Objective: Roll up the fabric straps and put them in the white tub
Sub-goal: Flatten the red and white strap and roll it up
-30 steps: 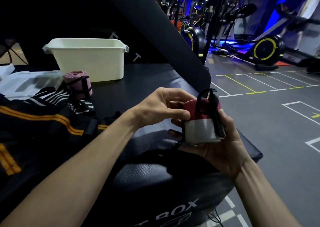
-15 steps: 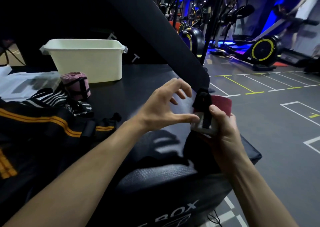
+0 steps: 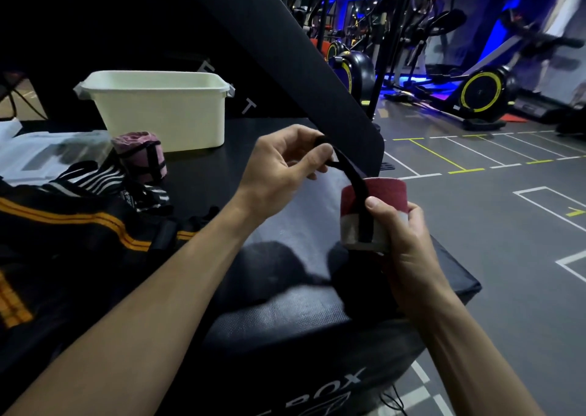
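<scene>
My right hand grips a rolled red and white fabric strap, thumb pressed on the black band that runs down its side. My left hand pinches the free end of that black band and holds it up and to the left of the roll. The white tub stands on the black box top at the back left. A rolled pink strap with black bands stands in front of the tub. Black and white striped straps lie loose beside it.
A black fabric with orange stripes is heaped at the left. White papers lie at the far left. The black padded box ends close below my hands. A slanted black pad rises behind; gym machines stand on the floor at right.
My left hand has taken the black band's end and pulled it up and leftward away from the roll. My right hand has turned the roll upright, with its thumb on the band.
</scene>
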Tool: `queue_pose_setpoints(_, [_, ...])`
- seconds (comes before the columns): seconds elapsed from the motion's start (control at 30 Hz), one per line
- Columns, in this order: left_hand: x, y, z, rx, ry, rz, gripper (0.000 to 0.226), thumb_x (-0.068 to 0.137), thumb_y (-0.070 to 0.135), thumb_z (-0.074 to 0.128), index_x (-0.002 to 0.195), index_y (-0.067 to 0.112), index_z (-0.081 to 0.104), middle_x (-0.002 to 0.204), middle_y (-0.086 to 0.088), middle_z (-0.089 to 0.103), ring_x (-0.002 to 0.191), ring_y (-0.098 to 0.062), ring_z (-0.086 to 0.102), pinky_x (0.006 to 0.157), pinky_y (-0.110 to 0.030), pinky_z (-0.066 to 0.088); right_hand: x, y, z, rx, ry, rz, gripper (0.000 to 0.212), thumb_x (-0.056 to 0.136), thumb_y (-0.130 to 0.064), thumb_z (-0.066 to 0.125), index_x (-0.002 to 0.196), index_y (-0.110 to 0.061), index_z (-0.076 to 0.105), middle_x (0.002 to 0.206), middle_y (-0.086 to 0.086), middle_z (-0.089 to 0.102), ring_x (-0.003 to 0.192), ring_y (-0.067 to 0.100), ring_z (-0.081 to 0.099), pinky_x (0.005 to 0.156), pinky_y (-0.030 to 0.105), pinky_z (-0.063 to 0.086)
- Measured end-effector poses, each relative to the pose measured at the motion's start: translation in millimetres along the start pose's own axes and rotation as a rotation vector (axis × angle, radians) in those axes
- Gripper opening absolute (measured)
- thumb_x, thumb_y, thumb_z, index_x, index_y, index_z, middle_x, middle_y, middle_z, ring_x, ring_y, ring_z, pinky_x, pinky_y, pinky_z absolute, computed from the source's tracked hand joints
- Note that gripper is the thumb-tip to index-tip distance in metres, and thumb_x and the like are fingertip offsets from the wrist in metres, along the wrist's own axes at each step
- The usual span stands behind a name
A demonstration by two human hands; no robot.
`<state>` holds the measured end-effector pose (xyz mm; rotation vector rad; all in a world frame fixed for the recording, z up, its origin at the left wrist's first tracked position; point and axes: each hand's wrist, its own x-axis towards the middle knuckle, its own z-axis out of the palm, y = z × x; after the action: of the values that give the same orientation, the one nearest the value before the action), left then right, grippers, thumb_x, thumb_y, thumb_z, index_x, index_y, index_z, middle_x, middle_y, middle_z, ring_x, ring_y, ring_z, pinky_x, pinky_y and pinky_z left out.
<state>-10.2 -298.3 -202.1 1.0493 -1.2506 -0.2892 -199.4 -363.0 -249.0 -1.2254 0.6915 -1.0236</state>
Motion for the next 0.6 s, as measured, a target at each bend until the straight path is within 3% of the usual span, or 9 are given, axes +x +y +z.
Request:
queue_pose_setpoints(0.2, [4, -2, -8, 0.014, -0.049, -0.009, 0.018, 0.099, 0.01, 0.065, 0.115, 0.005, 0.072, 0.097, -0.009, 0.077, 0.083, -0.018, 0.074, 0.069, -0.024, 0.056, 0, 0, 0, -0.038, -0.012, -0.004, 0.078, 0.056, -0.053, 0.085, 0.116, -0.017, 0.051, 0.099, 0.009, 0.069, 0.085, 0.025, 0.069, 0.089, 0.06, 0.055])
queue_pose_setpoints(0.33, [5, 0, -14, -0.044, -0.112, -0.077, 0.025, 0.094, 0.014, 0.069, 0.118, 0.004, 0.068, 0.094, -0.01, 0.079, 0.084, -0.024, 0.074, 0.078, -0.032, 0.06, 1, 0, -1, -0.026, -0.005, 0.003, 0.078, 0.055, -0.053, 0.085, 0.115, -0.017, 0.051, 0.097, 0.009, 0.069, 0.084, 0.023, 0.069, 0.086, 0.055, 0.055])
queue_pose_setpoints(0.6, [2, 9, -27, -0.158, -0.3, -0.289, 0.023, 0.097, 0.03, 0.061, 0.103, 0.01, 0.07, 0.102, -0.005, 0.072, 0.094, -0.016, 0.065, 0.08, -0.033, 0.053, -1, -1, -4, 0.003, -0.053, 0.026, 0.077, 0.056, -0.05, 0.084, 0.117, -0.015, 0.052, 0.094, 0.008, 0.069, 0.081, 0.023, 0.069, 0.071, 0.043, 0.056])
